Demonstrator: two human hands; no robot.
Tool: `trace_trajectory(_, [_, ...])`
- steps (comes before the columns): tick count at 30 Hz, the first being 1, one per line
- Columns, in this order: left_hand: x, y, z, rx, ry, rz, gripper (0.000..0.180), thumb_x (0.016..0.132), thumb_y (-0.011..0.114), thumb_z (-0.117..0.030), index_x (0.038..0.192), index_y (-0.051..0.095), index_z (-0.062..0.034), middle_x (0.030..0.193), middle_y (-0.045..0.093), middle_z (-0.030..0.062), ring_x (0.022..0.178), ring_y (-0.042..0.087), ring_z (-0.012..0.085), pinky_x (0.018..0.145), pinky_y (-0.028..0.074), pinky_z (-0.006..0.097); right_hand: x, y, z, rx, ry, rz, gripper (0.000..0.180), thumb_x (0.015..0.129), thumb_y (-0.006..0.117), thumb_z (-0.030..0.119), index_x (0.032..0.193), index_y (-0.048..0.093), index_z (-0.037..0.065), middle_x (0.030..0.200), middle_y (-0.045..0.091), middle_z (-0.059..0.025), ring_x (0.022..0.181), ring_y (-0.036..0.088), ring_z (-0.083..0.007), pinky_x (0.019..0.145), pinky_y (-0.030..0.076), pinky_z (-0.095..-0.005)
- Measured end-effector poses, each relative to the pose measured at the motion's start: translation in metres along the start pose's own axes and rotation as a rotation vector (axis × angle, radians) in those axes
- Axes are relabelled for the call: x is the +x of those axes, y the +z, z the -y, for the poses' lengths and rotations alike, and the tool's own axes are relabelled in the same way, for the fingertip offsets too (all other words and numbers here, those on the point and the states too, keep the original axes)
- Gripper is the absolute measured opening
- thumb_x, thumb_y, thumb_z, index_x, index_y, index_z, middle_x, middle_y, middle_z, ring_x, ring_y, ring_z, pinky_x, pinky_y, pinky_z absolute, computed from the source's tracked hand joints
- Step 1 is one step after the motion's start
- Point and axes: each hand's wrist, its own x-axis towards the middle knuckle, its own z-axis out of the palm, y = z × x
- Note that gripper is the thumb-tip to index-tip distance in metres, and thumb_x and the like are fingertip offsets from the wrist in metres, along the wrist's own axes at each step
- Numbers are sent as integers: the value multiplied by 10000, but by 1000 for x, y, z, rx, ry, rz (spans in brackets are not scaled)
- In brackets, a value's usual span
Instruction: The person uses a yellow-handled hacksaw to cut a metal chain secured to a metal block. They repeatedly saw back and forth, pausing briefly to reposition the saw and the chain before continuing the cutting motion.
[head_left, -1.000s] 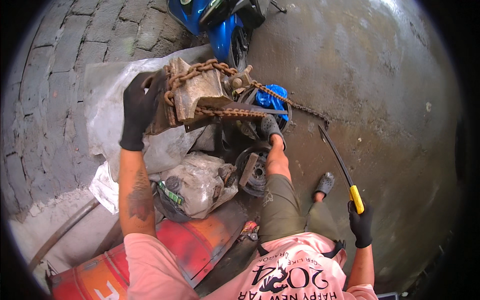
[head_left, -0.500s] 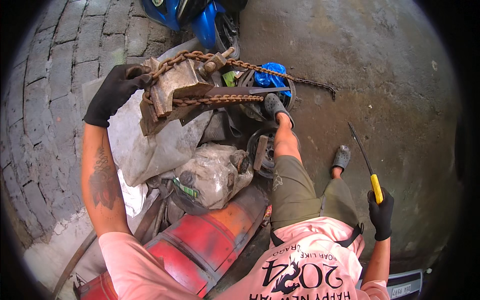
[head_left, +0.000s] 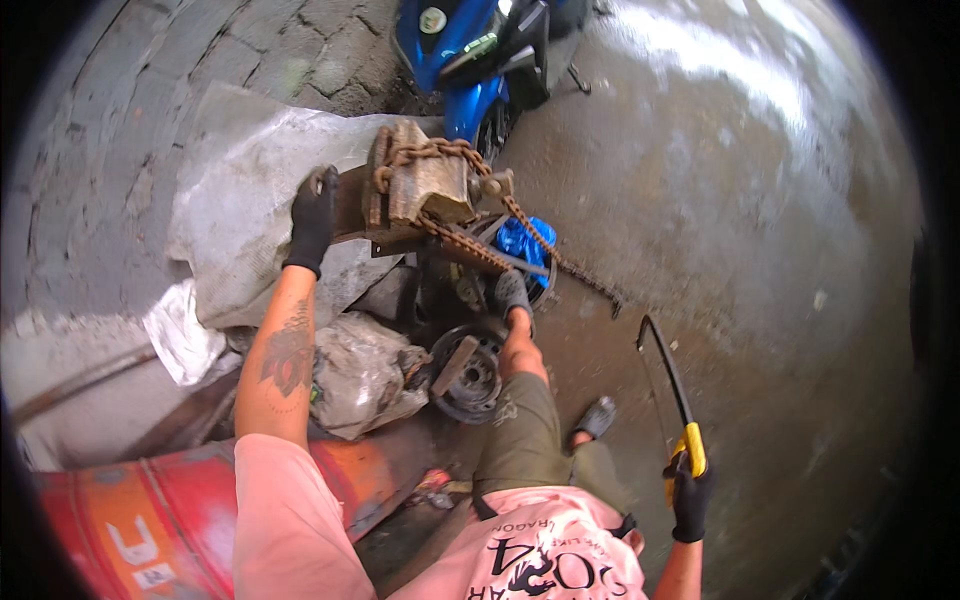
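- Clasping the yellow handle of a hacksaw [head_left: 672,372], the right hand [head_left: 690,492] has its fingers wrapped round it; the saw's long axis runs forward from this grip and slightly left.
- Forward and well to the left of that grip lies a rough block [head_left: 430,188], apart from the saw; the left hand [head_left: 312,215] is nearer to it.
- The left hand is at the left end of the rusty base [head_left: 351,203] under the block; I cannot tell whether its fingers close on the metal.
- A rusty chain [head_left: 440,148] loops the block and trails past the base's right edge, its loose end near the saw's far end in view.
- Counted: two hands, one hacksaw, one block, two clogs [head_left: 512,291]; farther out, one blue bag [head_left: 522,238], one blue motorbike [head_left: 468,108], one red-orange drum [head_left: 200,490].
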Motion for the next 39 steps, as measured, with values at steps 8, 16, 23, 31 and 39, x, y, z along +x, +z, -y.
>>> trace_trajectory(8, [-17, 42, -10, 185, -306, -360, 417, 878, 643, -433, 1056, 739, -67, 1090, 736, 193, 1032, 700, 390, 896, 551, 486, 5, 44, 95, 152, -456, 88, 184, 975, 665, 177, 1003, 620, 0, 833, 637, -67, 714, 633, -161, 656, 504, -303])
trace_trajectory(16, [-18, 41, -18, 262, -324, -492, 335, 826, 643, -389, 925, 755, -89, 1025, 745, 158, 931, 719, 379, 816, 561, 504, 50, 165, 173, 435, -678, 301, 266, 1054, 584, 258, 966, 570, 8, 786, 568, -72, 655, 550, -201, 576, 454, -358])
trace_trajectory(23, [-19, 40, -17, 261, -311, -520, 324, 829, 631, -375, 922, 751, -89, 984, 739, 155, 912, 708, 379, 812, 550, 502, 63, 250, 210, 264, -937, 472, 396, 1026, 605, 352, 810, 558, 23, 693, 564, -89, 615, 579, -221, 585, 492, -375])
trace_trajectory(31, [-18, 41, -18, 275, -291, -533, 322, 819, 644, -355, 892, 732, -54, 952, 728, 164, 893, 702, 379, 804, 544, 510, 74, 280, 229, 330, -854, 598, 308, 911, 607, 237, 944, 630, -68, 762, 664, -103, 651, 637, -183, 611, 504, -309])
trace_trajectory(39, [-19, 37, -19, 265, -279, -535, 357, 830, 646, -360, 941, 734, -32, 993, 728, 185, 937, 700, 383, 835, 543, 509, 74, 292, 239, 311, -854, 609, 287, 892, 598, 215, 950, 630, -65, 775, 662, -95, 682, 639, -169, 632, 505, -296])
